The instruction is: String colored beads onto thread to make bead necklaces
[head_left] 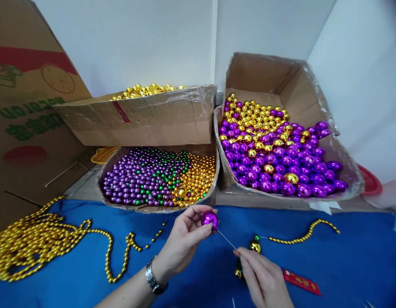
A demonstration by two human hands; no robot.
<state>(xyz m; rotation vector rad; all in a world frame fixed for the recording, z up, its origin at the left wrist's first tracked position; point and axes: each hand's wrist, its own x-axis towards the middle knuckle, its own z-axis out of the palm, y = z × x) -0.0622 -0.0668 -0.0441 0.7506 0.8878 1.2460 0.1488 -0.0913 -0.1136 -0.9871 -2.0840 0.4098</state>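
From my feed, I see the left hand [181,239] pinching a purple bead [209,219] and the right hand [263,276], apart, gripping a thin wire [227,240], seemingly so both align.

Fairly bright in here, cool white light, seems to come from overhead; I can't see the lamp. Pale wall [265,30] brightest, big printed carton [31,167] on the left dim and brownish. Glints all over the glossy purple and gold beads [290,160], one small white hotspot on the purple ball [209,219]. Glare streaks on clear tape [194,96] along the box. Blue desk [355,265] mostly even, shadows soft. Upper right corner goes black. Wide-angle stretch, carton leaning at the edge. Purple ball reasonably sharp; red packet [301,281] print soft, unreadable; pinkish shape at the right edge smeared.
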